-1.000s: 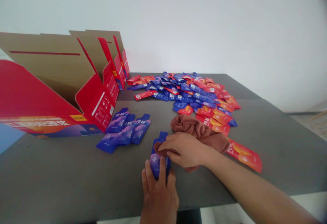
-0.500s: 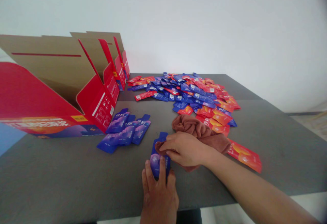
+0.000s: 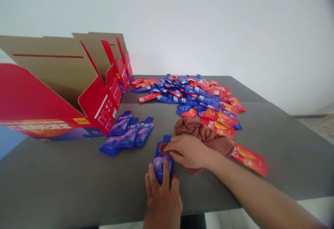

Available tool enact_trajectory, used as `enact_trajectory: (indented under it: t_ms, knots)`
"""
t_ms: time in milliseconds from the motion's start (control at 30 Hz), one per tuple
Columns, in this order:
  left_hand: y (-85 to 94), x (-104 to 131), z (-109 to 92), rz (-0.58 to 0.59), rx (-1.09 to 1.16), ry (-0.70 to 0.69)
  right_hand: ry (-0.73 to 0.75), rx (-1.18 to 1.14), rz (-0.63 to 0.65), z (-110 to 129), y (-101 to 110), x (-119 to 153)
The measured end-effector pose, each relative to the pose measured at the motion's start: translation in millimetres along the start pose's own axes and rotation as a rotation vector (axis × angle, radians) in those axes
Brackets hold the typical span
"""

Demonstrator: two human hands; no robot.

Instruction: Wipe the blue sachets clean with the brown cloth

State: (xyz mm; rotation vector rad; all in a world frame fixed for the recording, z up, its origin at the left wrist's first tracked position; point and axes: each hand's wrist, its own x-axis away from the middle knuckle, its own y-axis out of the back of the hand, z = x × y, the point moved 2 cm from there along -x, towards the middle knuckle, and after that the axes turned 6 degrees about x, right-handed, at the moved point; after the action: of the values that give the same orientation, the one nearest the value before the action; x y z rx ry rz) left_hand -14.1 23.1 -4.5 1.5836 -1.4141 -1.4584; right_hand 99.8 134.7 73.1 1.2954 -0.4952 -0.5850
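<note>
A blue pouch (image 3: 159,166) with a purple fruit print lies flat near the table's front edge. My left hand (image 3: 164,194) rests on its lower end, fingers spread and pressing lightly. My right hand (image 3: 189,151) pinches a brown cloth (image 3: 191,127), a fold of which touches the pouch's upper part. The rest of the cloth lies bunched behind and under my right hand. Just right of the cloth is a red pouch (image 3: 250,159), partly covered by it. Several blue pouches (image 3: 130,135) overlap to the left.
Open red cartons (image 3: 96,107) stand in a row along the left side. A large heap of blue and red pouches (image 3: 193,93) covers the back middle of the grey table (image 3: 78,183). A white wall rises behind.
My right hand and the cloth have shifted very slightly over the blue pouch. My left hand holds its place.
</note>
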Motion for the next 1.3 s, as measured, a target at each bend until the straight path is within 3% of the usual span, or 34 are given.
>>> enact_trajectory:
  t_ms: [400,900,1300]
  knots:
    - [-0.5,-0.7,2.3,0.014,0.020,0.017,-0.051,0.037,-0.011,-3.8,-0.5,-1.8]
    - [-2.0,0.9,0.5,-0.017,-0.009,-0.010,0.112,-0.023,0.005,2.9,2.5,3.0]
    - [5.2,-3.3,-1.3,-0.005,0.066,0.050,0.063,-0.013,-0.004,1.2,-0.6,1.1]
